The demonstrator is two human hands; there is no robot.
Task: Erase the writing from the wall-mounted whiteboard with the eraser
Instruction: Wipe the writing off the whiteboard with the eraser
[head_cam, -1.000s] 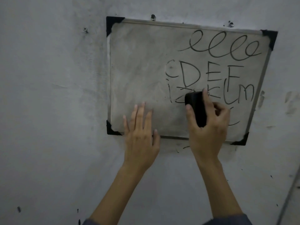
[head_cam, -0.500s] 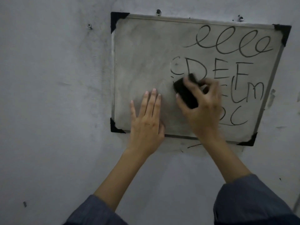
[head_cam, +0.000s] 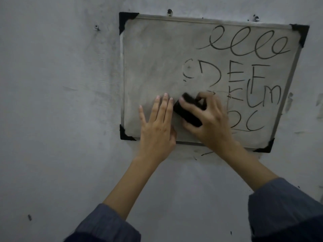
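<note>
Head view: the right hand (head_cam: 208,119) holds the black eraser (head_cam: 187,112) across its short sides, fingers curled over the top, against the whiteboard (head_cam: 153,55) at about 7 o'clock of the panel. It looks light and felt-soft, best taken by its stiff back. The left hand (head_cam: 157,124) lies flat at its 9 o'clock, touching it, steadying the board.

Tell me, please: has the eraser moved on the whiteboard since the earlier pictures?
Yes. The eraser, gripped by the right hand, has gone down and left against the whiteboard: it was up at the letter D, and now lies beside the left hand.
</note>
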